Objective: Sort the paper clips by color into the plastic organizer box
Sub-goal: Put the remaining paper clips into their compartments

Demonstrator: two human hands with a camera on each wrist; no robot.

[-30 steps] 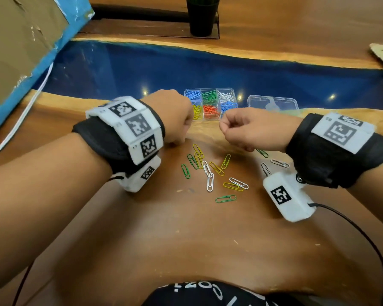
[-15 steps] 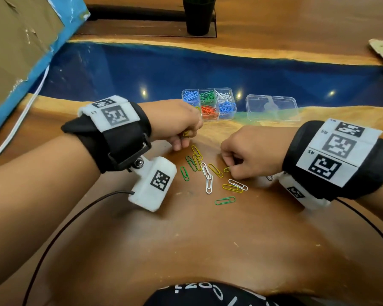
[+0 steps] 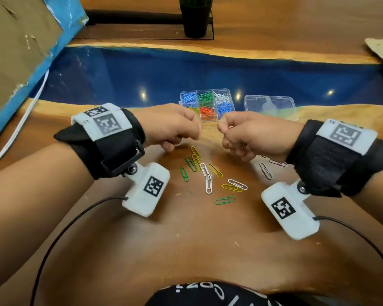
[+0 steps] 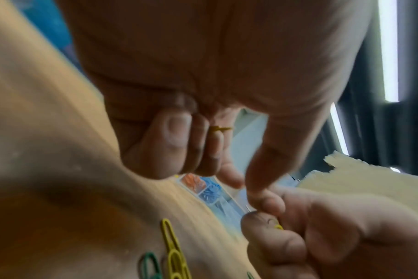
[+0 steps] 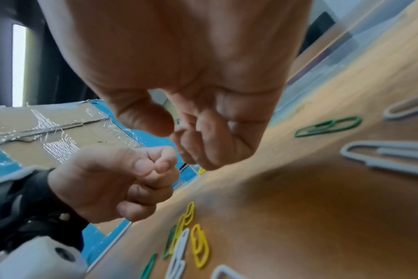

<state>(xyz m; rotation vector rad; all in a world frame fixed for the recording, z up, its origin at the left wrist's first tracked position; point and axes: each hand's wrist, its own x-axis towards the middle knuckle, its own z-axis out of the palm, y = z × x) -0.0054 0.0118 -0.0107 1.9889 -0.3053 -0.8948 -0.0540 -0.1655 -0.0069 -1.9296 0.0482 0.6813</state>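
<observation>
The clear organizer box (image 3: 232, 100) sits on the table's blue strip, its compartments filled with blue, green, white, yellow and orange-red clips. My left hand (image 3: 186, 134) hovers just in front of it, fingers curled around a yellow clip (image 4: 221, 129). My right hand (image 3: 227, 133) is raised beside it, thumb and forefinger pinching a yellow clip (image 4: 278, 226). Below the hands several loose clips lie on the wood: a green one (image 3: 184, 174), a white one (image 3: 208, 181), a yellow one (image 3: 231, 187) and a white one (image 3: 265, 171) under my right wrist.
The box's clear lid (image 3: 270, 107) lies to its right. A cardboard box with blue edging (image 3: 16, 51) fills the far left, with a white cable (image 3: 16, 129) beside it. A black plant pot (image 3: 196, 18) stands at the back.
Both hands dipped to the loose clips half a second ago and have risen again toward the box. One yellow clip near the right hand is gone from the table.
</observation>
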